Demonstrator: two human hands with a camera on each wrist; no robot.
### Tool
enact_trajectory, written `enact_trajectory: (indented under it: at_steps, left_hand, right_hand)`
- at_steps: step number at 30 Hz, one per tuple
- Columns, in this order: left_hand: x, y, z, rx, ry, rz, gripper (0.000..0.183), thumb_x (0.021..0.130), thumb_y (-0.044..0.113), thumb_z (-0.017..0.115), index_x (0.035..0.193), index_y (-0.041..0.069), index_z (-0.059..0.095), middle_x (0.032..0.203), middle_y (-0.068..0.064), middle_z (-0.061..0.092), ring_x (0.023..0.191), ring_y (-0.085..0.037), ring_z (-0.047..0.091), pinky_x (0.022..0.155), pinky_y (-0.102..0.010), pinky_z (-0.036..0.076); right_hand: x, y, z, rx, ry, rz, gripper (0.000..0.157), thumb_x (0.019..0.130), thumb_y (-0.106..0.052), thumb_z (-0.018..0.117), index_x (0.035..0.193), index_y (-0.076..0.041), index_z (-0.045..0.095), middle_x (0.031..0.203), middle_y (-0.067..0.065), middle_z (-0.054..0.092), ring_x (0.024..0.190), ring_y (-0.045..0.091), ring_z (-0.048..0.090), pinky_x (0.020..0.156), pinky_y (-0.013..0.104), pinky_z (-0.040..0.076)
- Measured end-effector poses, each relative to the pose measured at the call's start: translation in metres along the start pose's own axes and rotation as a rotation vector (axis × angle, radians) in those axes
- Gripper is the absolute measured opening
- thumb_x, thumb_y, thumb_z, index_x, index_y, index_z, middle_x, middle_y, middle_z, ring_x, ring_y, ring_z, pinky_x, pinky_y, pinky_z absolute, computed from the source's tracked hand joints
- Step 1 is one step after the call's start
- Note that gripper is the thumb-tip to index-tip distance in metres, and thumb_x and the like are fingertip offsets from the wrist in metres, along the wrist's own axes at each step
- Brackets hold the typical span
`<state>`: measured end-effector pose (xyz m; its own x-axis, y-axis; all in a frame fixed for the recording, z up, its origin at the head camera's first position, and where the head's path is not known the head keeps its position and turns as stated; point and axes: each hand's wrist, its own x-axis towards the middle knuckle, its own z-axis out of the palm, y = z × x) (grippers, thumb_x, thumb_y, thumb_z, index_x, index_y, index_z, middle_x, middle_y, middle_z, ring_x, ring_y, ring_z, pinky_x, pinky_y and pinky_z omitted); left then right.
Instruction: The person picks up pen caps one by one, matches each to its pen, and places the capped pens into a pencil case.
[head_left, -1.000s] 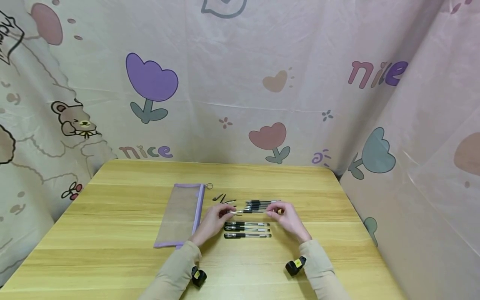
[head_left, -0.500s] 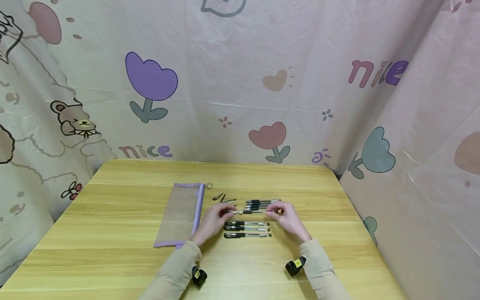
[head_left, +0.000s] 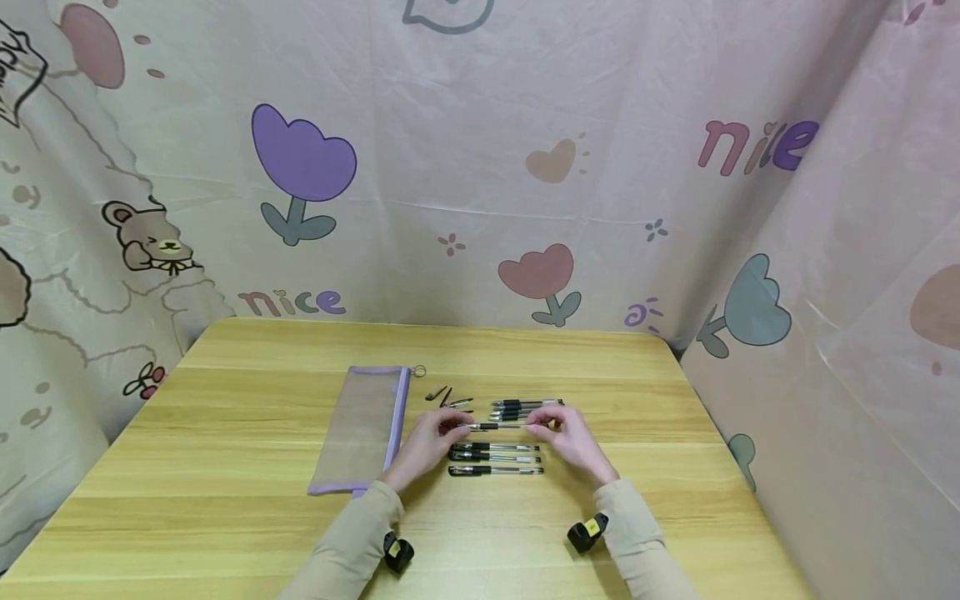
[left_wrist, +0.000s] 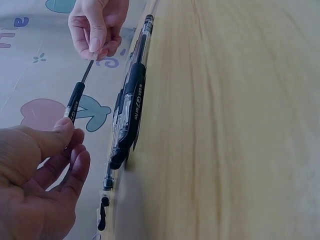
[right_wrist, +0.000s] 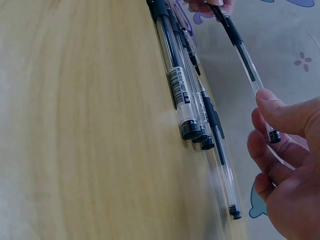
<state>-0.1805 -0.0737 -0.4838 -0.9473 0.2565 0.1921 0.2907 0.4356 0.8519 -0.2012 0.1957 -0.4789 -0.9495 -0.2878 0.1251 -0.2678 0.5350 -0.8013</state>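
Note:
A clear gel pen with a black grip is held level between both hands. My left hand pinches its front end, where a clear cap shows beside the thumb in the left wrist view; the tip is hidden there. At the other end, thumb and fingers of my right hand pinch the barrel near its black end plug. Just in front of the hands lie several capped pens in a row. Behind the held pen are several uncapped pens, partly covered by the right hand.
Loose pen caps lie behind the left hand. A mesh pouch with a purple zip edge and a key ring is to the left. Black wrist cameras are strapped at both sleeves. A printed curtain stands behind the wooden table.
The pen has shifted left with my right hand, and its tip, visible outside the left fingers a second ago, is now covered at the left hand. The left hand stays in place.

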Motion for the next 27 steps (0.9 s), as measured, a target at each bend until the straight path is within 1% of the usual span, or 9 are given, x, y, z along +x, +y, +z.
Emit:
enact_trajectory:
  at_steps: [6, 8, 11, 14, 16, 20, 24, 27]
  left_hand:
    - [0.000, -0.001, 0.001, -0.003, 0.016, 0.008, 0.015, 0.092, 0.007, 0.070, 0.106, 0.008, 0.075, 0.102, -0.008, 0.076, 0.084, -0.013, 0.066, 0.074, -0.018, 0.053]
    - [0.000, -0.002, 0.001, -0.004, 0.016, 0.013, 0.014, 0.091, 0.008, 0.070, 0.105, 0.008, 0.075, 0.103, -0.009, 0.076, 0.084, -0.014, 0.066, 0.074, -0.018, 0.053]
    - [0.000, -0.004, 0.001, -0.010, 0.019, 0.026, 0.014, 0.091, 0.008, 0.071, 0.104, 0.008, 0.075, 0.104, -0.010, 0.076, 0.084, -0.015, 0.067, 0.074, -0.018, 0.053]
    - [-0.001, -0.004, 0.002, -0.009, 0.024, 0.042, 0.013, 0.090, 0.008, 0.071, 0.102, 0.008, 0.076, 0.104, -0.010, 0.076, 0.085, -0.016, 0.068, 0.074, -0.018, 0.054]
    - [-0.002, -0.003, 0.002, -0.006, 0.034, 0.052, 0.012, 0.090, 0.008, 0.072, 0.101, 0.008, 0.076, 0.105, -0.010, 0.076, 0.086, -0.018, 0.069, 0.075, -0.019, 0.055]
    - [-0.003, -0.003, 0.003, -0.007, 0.046, 0.063, 0.011, 0.090, 0.008, 0.072, 0.100, 0.009, 0.077, 0.104, -0.010, 0.076, 0.088, -0.020, 0.070, 0.076, -0.020, 0.055]
    - [-0.003, -0.003, 0.002, -0.017, 0.033, 0.063, 0.013, 0.090, 0.007, 0.072, 0.102, 0.007, 0.076, 0.104, -0.010, 0.076, 0.087, -0.018, 0.069, 0.076, -0.019, 0.055]
    - [-0.003, -0.004, 0.000, -0.027, 0.030, 0.045, 0.014, 0.089, 0.007, 0.072, 0.102, 0.006, 0.075, 0.102, -0.011, 0.076, 0.084, -0.015, 0.068, 0.075, -0.018, 0.055]
  right_hand:
    - [0.001, 0.006, 0.002, 0.023, -0.022, -0.063, 0.011, 0.089, -0.007, 0.072, 0.099, -0.007, 0.074, 0.101, 0.011, 0.073, 0.089, 0.010, 0.062, 0.081, 0.021, 0.053]
    - [0.001, 0.006, 0.003, 0.038, -0.025, -0.069, 0.011, 0.089, -0.004, 0.071, 0.100, -0.003, 0.073, 0.100, 0.015, 0.073, 0.088, 0.013, 0.063, 0.078, 0.021, 0.053]
    - [0.002, 0.008, 0.005, 0.064, -0.019, -0.072, 0.011, 0.089, -0.002, 0.071, 0.100, 0.000, 0.073, 0.099, 0.019, 0.072, 0.083, 0.016, 0.063, 0.073, 0.020, 0.052]
    - [0.001, 0.010, 0.007, 0.082, -0.015, -0.068, 0.010, 0.089, -0.003, 0.071, 0.099, 0.000, 0.073, 0.097, 0.018, 0.072, 0.081, 0.014, 0.062, 0.071, 0.019, 0.052]
    - [0.001, 0.011, 0.007, 0.089, -0.017, -0.072, 0.010, 0.089, -0.004, 0.072, 0.099, -0.001, 0.073, 0.097, 0.017, 0.072, 0.080, 0.010, 0.062, 0.071, 0.018, 0.052]
    - [0.001, 0.012, 0.007, 0.097, -0.015, -0.089, 0.010, 0.089, -0.004, 0.072, 0.098, -0.001, 0.073, 0.096, 0.018, 0.072, 0.080, 0.007, 0.062, 0.072, 0.019, 0.053]
    - [0.001, 0.011, 0.006, 0.093, -0.020, -0.083, 0.010, 0.089, -0.005, 0.072, 0.098, -0.001, 0.073, 0.097, 0.018, 0.072, 0.081, 0.009, 0.063, 0.072, 0.019, 0.053]
    - [0.002, 0.011, 0.006, 0.092, -0.031, -0.069, 0.012, 0.090, -0.007, 0.072, 0.101, -0.001, 0.073, 0.100, 0.018, 0.073, 0.083, 0.011, 0.063, 0.072, 0.019, 0.053]
